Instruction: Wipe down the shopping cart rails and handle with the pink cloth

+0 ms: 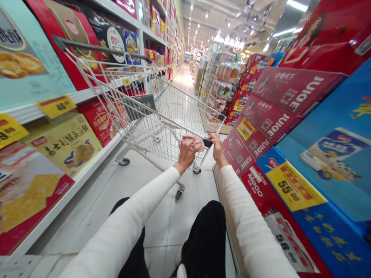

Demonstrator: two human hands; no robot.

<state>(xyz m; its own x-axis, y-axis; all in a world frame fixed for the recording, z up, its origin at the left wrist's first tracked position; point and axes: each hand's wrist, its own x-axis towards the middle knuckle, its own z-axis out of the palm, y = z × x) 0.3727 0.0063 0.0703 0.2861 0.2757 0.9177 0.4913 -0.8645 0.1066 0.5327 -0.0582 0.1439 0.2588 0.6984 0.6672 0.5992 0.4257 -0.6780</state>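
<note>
A wire shopping cart [162, 116] lies tipped on its side in a store aisle, wheels toward me. My left hand [187, 151] is closed on a pink cloth [193, 141] pressed against the cart's black handle bar [207, 143]. My right hand [216, 146] grips the same bar just to the right of the cloth. Both arms wear white sleeves, and my dark trousers show below.
Shelves of biscuit boxes [69, 143] with yellow price tags line the left. Stacked red juice cartons [269, 119] and blue boxes [333, 154] crowd the right. The tiled aisle floor [179, 83] runs on past the cart toward displays of jars [224, 85].
</note>
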